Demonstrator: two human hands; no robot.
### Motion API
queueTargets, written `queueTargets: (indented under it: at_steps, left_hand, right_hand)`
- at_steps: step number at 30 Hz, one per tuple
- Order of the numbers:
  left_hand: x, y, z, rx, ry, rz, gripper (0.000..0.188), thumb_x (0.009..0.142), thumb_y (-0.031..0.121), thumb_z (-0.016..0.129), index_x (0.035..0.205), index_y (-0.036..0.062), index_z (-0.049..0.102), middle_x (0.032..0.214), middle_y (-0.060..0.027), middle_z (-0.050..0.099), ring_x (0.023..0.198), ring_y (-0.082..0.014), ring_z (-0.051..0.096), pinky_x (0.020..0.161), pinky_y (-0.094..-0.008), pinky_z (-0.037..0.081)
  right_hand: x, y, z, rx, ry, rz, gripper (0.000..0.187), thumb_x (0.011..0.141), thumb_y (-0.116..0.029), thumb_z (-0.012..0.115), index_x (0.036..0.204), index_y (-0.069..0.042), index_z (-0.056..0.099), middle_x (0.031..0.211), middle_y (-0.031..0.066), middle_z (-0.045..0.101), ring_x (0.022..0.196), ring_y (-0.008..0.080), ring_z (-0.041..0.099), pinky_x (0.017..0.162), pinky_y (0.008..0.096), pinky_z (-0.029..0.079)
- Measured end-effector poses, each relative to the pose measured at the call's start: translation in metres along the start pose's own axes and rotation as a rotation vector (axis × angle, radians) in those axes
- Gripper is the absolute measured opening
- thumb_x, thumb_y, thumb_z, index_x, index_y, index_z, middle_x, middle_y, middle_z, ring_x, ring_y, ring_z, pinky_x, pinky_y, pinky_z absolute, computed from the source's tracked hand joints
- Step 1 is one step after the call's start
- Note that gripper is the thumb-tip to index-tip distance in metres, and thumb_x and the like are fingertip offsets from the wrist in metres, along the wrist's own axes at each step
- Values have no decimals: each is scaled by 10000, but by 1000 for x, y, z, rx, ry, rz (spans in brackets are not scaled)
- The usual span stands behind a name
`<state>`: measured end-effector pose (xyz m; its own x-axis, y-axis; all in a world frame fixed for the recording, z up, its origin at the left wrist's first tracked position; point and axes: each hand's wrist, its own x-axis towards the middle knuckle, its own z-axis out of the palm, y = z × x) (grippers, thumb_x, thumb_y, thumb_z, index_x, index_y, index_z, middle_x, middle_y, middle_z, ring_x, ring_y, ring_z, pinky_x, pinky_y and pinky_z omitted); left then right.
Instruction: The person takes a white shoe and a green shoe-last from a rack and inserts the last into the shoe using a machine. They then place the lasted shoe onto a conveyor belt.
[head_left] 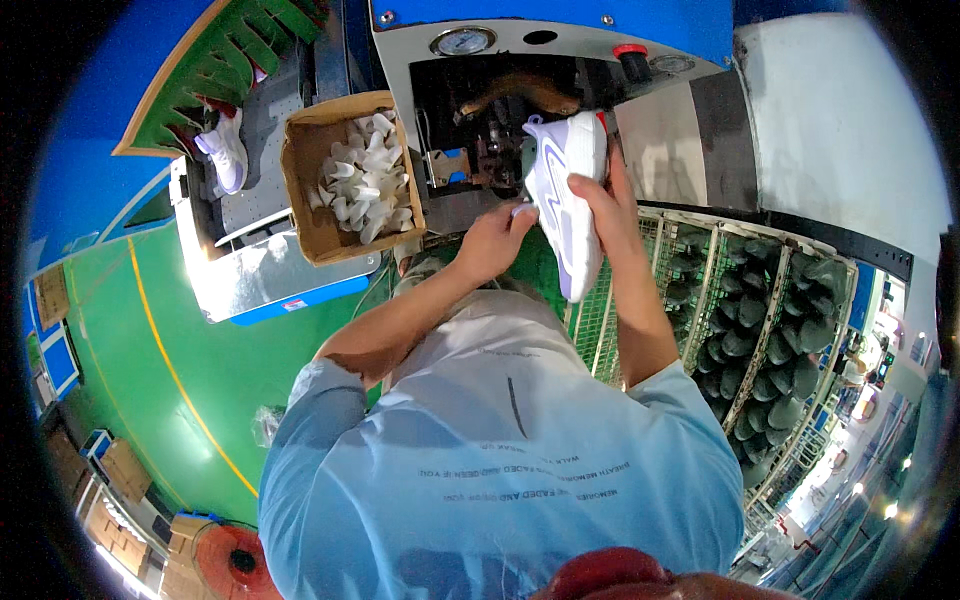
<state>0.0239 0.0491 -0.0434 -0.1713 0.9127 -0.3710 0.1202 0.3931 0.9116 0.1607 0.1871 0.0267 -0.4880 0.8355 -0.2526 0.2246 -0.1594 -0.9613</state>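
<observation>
A white sneaker with pale purple trim point(566, 190) is tilted on its side in front of the machine's opening, its toe pointing down toward me. My right hand point(612, 205) grips it from the right, thumb across the white sole and fingers behind. Close to the shoe's left side, my left hand point(490, 240) is closed in a pinch. A small pale purple bit point(522, 210) shows at its fingertips; whether it belongs to the sneaker, I cannot tell. The machine point(395, 75) has a blue top, and dark metal parts with a brown curved pad point(520, 92) fill its opening.
Left of the machine, a cardboard box point(300, 190) holds several white curved pieces point(365, 180). Beyond it another sneaker point(226, 152) lies on a grey surface beside a green rack point(215, 70). On the right stands a wire rack point(710, 290) of dark shoe-shaped forms. A red fan point(228, 562) is lower left.
</observation>
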Motion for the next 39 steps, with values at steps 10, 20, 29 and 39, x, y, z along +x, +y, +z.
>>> queueTargets:
  at_steps: [10, 20, 29, 39]
  left_hand:
    - [70, -67, 38, -819, -82, -430, 563, 1044, 484, 447, 1222, -25, 610, 1083, -144, 695, 876, -218, 667, 768, -352, 546]
    - [24, -136, -34, -792, -1, -475, 297, 979, 277, 571, 1058, 0, 646, 880, -141, 712, 742, -232, 669, 648, -358, 552]
    - [19, -80, -54, -619, 8, -453, 254, 944, 260, 600, 988, 16, 655, 843, -118, 703, 692, -217, 668, 633, -340, 559]
    - [4, -39, -32, -665, -568, -702, 762, 966, 708, 431, 1395, 90, 549, 1183, -167, 661, 1032, -271, 630, 920, -422, 511]
  right_hand:
    - [60, 3, 56, -1147, -145, 16, 1164, 805, -439, 734, 1595, -46, -26, 1215, 426, 542, 1034, 519, 633, 889, 505, 535]
    - [61, 22, 59, -1158, 97, -332, 1118, 839, -405, 734, 1590, -12, 5, 922, 267, 666, 723, 404, 668, 609, 466, 535]
    - [42, 41, 55, -1020, 244, -478, 1078, 792, -312, 784, 1576, 10, 120, 1396, 379, 469, 1163, 502, 585, 876, 508, 542]
    - [-132, 76, 40, -950, 283, -317, 1050, 719, -261, 867, 1543, -17, 264, 1328, 325, 559, 1176, 497, 591, 935, 480, 536]
